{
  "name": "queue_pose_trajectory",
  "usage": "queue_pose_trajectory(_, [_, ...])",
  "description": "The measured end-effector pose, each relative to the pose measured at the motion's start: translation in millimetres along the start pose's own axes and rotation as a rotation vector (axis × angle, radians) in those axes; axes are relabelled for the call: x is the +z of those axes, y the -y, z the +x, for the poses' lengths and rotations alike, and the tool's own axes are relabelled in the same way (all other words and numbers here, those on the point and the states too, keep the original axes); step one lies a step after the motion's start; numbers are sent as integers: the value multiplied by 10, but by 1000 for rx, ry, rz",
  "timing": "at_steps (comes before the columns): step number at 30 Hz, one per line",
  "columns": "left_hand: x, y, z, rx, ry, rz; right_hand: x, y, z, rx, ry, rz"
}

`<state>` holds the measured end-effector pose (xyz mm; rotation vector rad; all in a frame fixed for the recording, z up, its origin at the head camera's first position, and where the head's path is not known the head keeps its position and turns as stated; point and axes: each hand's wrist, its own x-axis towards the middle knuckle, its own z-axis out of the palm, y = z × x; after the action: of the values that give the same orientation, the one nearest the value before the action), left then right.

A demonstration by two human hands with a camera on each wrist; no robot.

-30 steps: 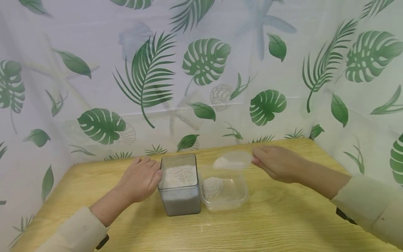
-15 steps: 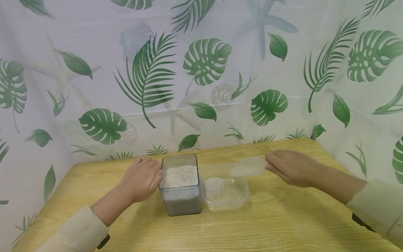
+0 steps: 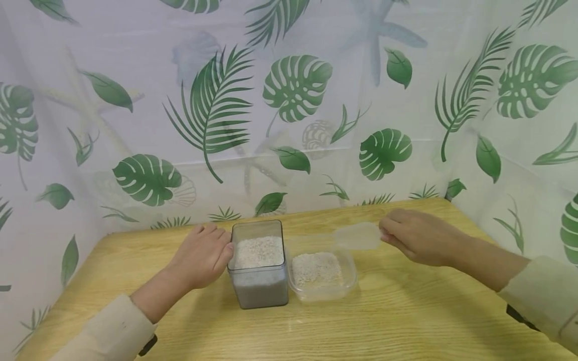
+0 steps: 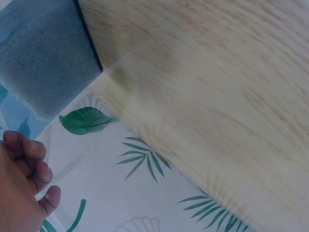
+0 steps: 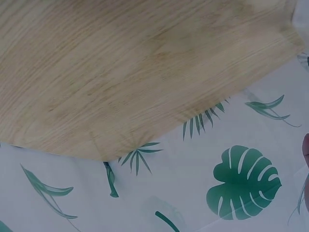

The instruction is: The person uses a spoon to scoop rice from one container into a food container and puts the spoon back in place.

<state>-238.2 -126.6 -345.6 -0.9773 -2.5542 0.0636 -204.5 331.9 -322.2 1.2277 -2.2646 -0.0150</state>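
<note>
At the centre left a tall grey-tinted clear container [image 3: 259, 293] stands upright, with white rice [image 3: 259, 251] inside. My left hand [image 3: 200, 256] is at its left rim, the thumb over the edge; the left wrist view shows the curled fingers [image 4: 34, 150] beside the wall. To its right sits a low clear plastic box [image 3: 347, 281] with a smaller layer of rice [image 3: 316, 269]. Above and right of the box, my right hand [image 3: 420, 238] pinches a translucent scoop [image 3: 358, 235] by its end, hiding the handle. The scoop's bowl looks free of rice.
Both containers stand side by side on a wood-grain table [image 3: 406, 311]. A white leaf-patterned sheet [image 3: 289, 100] hangs behind and at both sides of the table. A faint translucent flat thing [image 3: 311, 240] seems to lie behind the box.
My right hand has moved right with the scoop, and its rice has gone into the low box, where the rice now spreads further right. My left hand stays at the tall container.
</note>
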Motion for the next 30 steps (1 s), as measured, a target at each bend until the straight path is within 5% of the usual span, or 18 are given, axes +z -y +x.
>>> queue_pose_trajectory(8, [-5, 17, -5, -3, 5, 12, -9, 11, 264, -76, -100, -28])
queue_pose_trajectory(17, [-5, 13, -6, -4, 14, 9, -153, 284, 992, -165, -245, -4])
queue_pose_trajectory(24, [-16, 7, -56, 10, 23, 23, -245, 533, 1513, -245, -133, -72])
queue_pose_trajectory(30, [-35, 21, -3, 13, 10, 18, -259, 667, 1771, -211, 19, -204])
